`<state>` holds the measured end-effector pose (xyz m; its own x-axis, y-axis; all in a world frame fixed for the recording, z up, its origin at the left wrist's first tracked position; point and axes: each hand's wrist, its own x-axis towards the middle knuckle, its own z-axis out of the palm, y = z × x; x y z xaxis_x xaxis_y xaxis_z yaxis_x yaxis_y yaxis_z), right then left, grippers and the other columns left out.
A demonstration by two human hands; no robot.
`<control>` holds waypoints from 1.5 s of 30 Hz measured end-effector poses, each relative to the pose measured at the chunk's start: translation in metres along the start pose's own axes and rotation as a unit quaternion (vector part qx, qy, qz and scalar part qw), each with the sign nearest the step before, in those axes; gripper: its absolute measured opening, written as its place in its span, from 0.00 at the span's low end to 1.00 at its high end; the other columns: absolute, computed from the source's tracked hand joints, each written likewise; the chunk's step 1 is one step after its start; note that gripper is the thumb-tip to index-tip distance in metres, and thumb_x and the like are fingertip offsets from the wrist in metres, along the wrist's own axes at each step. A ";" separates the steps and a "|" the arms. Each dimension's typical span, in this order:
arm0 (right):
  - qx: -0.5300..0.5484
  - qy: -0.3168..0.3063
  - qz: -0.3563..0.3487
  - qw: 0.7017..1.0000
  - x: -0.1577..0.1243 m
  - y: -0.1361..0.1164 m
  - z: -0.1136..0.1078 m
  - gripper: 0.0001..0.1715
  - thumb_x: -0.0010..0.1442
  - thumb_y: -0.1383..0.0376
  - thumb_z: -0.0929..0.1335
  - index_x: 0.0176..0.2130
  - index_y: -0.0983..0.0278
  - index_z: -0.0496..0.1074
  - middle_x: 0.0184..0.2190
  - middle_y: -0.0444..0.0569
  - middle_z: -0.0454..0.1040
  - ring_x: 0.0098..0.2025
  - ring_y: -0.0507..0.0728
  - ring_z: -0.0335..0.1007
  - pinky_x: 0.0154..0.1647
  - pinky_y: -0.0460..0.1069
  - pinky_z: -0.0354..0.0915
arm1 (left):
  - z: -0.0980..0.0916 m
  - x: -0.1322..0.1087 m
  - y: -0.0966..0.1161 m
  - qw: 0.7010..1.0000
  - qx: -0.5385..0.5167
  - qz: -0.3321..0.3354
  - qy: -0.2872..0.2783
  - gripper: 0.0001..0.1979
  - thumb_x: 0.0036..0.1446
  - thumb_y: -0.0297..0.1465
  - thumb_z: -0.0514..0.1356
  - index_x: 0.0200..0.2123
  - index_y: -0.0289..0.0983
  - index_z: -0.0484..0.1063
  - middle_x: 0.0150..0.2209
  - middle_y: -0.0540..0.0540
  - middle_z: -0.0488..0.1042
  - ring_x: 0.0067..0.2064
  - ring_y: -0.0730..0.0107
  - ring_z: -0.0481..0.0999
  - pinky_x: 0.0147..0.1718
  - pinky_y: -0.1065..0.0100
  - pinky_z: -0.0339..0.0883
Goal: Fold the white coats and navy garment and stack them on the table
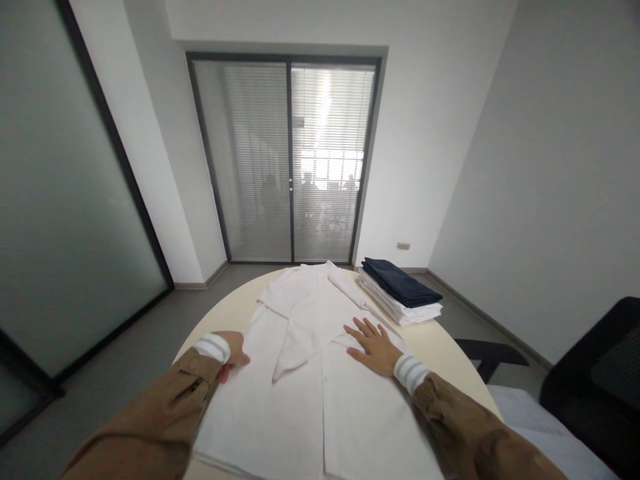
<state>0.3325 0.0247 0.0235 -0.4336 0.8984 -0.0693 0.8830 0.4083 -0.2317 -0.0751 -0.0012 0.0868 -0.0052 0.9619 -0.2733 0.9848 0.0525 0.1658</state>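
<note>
A white shirt (pixel 295 333) lies spread over the round table, its collar toward the far edge and its hem toward me. Both short sleeves are turned inward over the body. My left hand (pixel 234 352) is closed on the shirt's left side edge, the thumb on top and the other fingers mostly hidden below. My right hand (pixel 374 345) rests flat on the right part of the shirt near the folded sleeve, fingers spread.
The cream round table (pixel 220 313) carries a stack of folded white clothes (pixel 400 310) with a folded navy garment (pixel 403 283) on top, at the back right. A black chair (pixel 595 380) stands on the right, with white cloth (pixel 540 420) beside it. Glass doors (pixel 290 160) are ahead.
</note>
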 end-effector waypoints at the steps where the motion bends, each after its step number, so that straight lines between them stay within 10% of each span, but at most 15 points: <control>1: -0.002 0.003 -0.003 1.000 -0.001 0.000 0.000 0.43 0.62 0.36 0.55 0.69 0.48 0.49 0.72 0.49 0.39 0.73 0.70 0.30 0.67 0.72 0.33 | -0.003 0.001 0.005 1.000 0.011 0.004 -0.022 0.15 0.41 0.38 0.68 0.16 0.32 0.72 0.11 0.42 0.70 0.16 0.57 0.73 0.24 0.60 0.69; 7: -0.014 0.029 -0.020 0.999 -0.003 -0.002 0.002 0.38 0.64 0.39 0.55 0.68 0.47 0.51 0.72 0.49 0.43 0.72 0.69 0.34 0.67 0.70 0.37 | 0.002 0.009 0.071 0.994 0.062 0.084 0.021 0.40 0.51 0.58 0.56 0.57 0.34 0.67 0.46 0.32 0.78 0.48 0.44 0.78 0.47 0.51 0.67; 12: -0.015 0.019 -0.041 0.999 -0.014 -0.002 0.001 0.36 0.65 0.41 0.54 0.68 0.44 0.51 0.72 0.48 0.42 0.72 0.69 0.33 0.66 0.70 0.37 | 0.023 0.004 0.103 0.989 0.081 0.121 0.008 0.43 0.46 0.52 0.63 0.61 0.35 0.63 0.51 0.29 0.75 0.52 0.41 0.75 0.48 0.50 0.67; 17: 0.002 -0.024 -0.100 0.995 -0.036 -0.011 -0.012 0.39 0.61 0.38 0.58 0.67 0.45 0.53 0.71 0.49 0.46 0.71 0.71 0.39 0.66 0.69 0.41 | 0.016 0.005 0.088 0.989 0.069 0.124 -0.038 0.22 0.45 0.46 0.65 0.41 0.39 0.76 0.31 0.43 0.80 0.34 0.54 0.81 0.36 0.60 0.72; 24: -0.035 0.092 -0.085 0.991 -0.003 -0.032 -0.035 0.27 0.67 0.49 0.57 0.52 0.58 0.74 0.51 0.55 0.74 0.54 0.64 0.66 0.57 0.60 0.58 | 0.025 0.043 0.069 0.988 0.046 0.054 0.137 0.27 0.63 0.43 0.51 0.61 0.36 0.64 0.62 0.32 0.65 0.60 0.45 0.67 0.53 0.50 0.63; 33: 0.006 0.076 -0.164 0.984 0.082 -0.057 0.004 0.31 0.69 0.52 0.56 0.65 0.62 0.60 0.66 0.56 0.60 0.66 0.63 0.54 0.67 0.59 0.51 | 0.083 0.075 0.042 0.975 0.021 -0.003 0.219 0.31 0.63 0.47 0.48 0.66 0.42 0.60 0.70 0.41 0.52 0.70 0.38 0.43 0.64 0.40 0.37; 45: -0.067 0.091 0.100 0.989 0.163 0.023 -0.005 0.37 0.67 0.44 0.51 0.67 0.58 0.55 0.70 0.53 0.49 0.71 0.67 0.38 0.67 0.67 0.31 | 0.081 0.086 0.037 0.979 -0.005 -0.015 0.202 0.31 0.62 0.48 0.49 0.66 0.45 0.59 0.70 0.43 0.50 0.70 0.33 0.40 0.63 0.37 0.34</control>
<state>0.2830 0.1808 0.0121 -0.2184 0.9727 0.0781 0.9691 0.2256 -0.0998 -0.0249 0.0618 -0.0076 -0.1043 0.9874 0.1188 0.9813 0.0828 0.1739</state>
